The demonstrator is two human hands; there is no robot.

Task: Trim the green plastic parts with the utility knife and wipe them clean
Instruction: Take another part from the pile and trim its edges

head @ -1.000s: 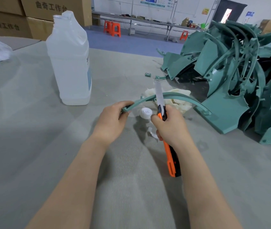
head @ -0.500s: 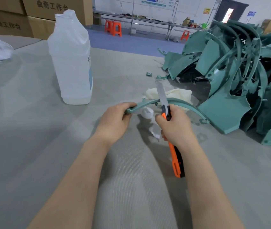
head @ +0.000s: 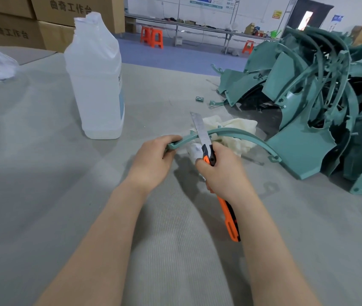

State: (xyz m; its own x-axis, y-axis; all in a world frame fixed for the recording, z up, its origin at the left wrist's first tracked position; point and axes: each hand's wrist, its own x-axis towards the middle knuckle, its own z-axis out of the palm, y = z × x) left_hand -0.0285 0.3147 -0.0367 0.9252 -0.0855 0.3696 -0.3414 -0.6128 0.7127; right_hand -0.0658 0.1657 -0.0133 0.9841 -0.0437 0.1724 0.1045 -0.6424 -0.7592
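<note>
Arc [head: 241, 134] in left hand [head: 153, 162], crossing right hand [head: 224, 173]'s knife [head: 229, 217].

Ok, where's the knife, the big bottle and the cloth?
Knife [head: 228, 217]: head view, orange handle's lower part.
Bottle [head: 96, 85]: head view, middle of its body.
Cloth [head: 241, 125]: head view, crumpled top part.

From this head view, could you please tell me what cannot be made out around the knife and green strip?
All in the head view:
- Where the blade of the utility knife crosses the curved green strip, the blade covers the cut edge.
- Left hand: fingers curled under the strip, out of sight.
- Small white object: half hidden by the right hand, unidentifiable.
- Bottle label: turned away, unreadable.
- Pile of green parts: cut off at the right edge.
</note>
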